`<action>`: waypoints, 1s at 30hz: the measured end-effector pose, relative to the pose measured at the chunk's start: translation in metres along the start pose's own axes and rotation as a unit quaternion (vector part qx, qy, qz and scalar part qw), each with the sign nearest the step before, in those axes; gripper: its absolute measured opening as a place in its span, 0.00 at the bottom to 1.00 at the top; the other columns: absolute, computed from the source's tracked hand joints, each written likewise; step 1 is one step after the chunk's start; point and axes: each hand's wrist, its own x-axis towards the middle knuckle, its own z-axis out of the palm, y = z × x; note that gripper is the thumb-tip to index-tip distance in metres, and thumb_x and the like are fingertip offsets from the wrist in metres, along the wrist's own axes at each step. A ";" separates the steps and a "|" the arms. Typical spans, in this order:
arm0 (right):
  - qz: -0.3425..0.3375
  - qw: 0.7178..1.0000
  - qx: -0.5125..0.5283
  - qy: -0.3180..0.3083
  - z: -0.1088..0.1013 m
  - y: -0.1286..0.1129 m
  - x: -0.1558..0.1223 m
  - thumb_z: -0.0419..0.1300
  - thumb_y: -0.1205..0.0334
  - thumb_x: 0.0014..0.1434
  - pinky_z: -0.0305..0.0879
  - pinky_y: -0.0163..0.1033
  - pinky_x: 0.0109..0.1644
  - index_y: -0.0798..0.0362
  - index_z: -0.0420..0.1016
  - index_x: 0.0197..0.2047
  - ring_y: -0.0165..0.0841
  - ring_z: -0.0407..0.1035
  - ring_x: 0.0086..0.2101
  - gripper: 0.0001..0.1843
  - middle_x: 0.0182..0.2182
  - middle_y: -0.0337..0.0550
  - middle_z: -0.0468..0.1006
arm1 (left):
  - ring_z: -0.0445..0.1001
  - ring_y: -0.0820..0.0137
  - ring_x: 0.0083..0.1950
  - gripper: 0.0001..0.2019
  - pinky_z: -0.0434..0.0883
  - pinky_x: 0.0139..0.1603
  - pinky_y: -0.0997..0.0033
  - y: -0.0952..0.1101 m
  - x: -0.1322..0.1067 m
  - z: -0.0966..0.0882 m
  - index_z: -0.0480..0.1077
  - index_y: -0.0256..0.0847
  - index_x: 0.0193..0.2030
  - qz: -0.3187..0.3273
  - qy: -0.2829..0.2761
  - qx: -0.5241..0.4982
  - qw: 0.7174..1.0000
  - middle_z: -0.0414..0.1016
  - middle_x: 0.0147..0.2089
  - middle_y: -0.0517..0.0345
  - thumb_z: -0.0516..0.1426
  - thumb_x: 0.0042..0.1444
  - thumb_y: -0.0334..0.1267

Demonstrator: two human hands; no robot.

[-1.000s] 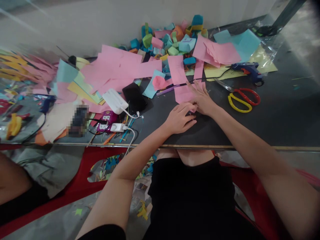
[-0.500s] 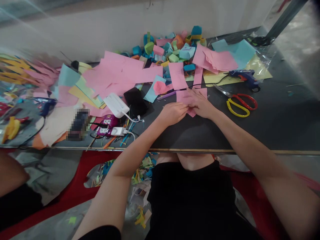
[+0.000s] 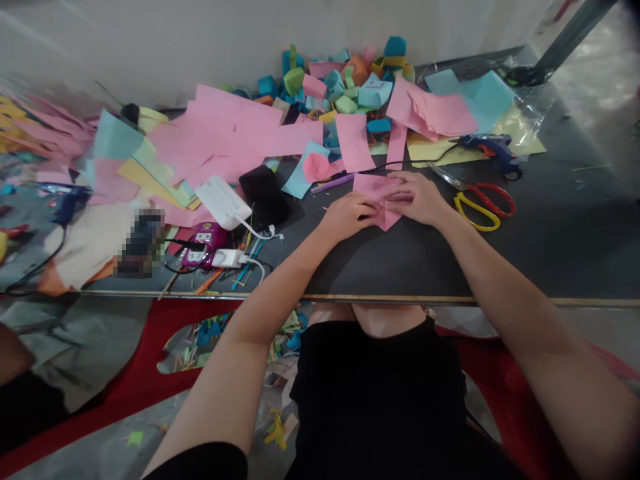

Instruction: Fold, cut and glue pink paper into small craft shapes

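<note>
A pink sheet of paper (image 3: 369, 185) lies on the dark table in front of me, with creases and a pointed corner towards me. My left hand (image 3: 347, 217) has its curled fingers on the sheet's left edge. Over the right side, my right hand (image 3: 420, 197) pinches a raised part of the paper with bent fingers; some fingertips are hidden. Scissors (image 3: 457, 187) with red and yellow handles lie right of my right hand. Behind the sheet are a purple stick (image 3: 334, 183) and a rolled pink paper piece (image 3: 316, 167).
Folded coloured paper pieces (image 3: 345, 87) are heaped by the wall. Pink sheets (image 3: 225, 137) spread left of them. A blue glue gun (image 3: 493, 147) lies behind the scissors. A white adapter box (image 3: 223, 202), black pouch (image 3: 264, 195) and purple power socket (image 3: 205, 243) sit to the left.
My hands have moved apart a little and the right one has lifted its fingers, bending the paper up. More of the sheet's middle shows. The view has shifted slightly right.
</note>
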 end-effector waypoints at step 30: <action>0.057 0.998 0.016 -0.013 0.005 -0.006 0.002 0.66 0.59 0.54 0.72 0.54 0.48 0.47 0.80 0.33 0.44 0.76 0.39 0.03 0.35 0.47 0.83 | 0.80 0.67 0.58 0.14 0.77 0.60 0.62 0.018 -0.005 0.006 0.80 0.44 0.52 0.054 0.001 0.046 0.997 0.83 0.56 0.55 0.52 0.71 0.36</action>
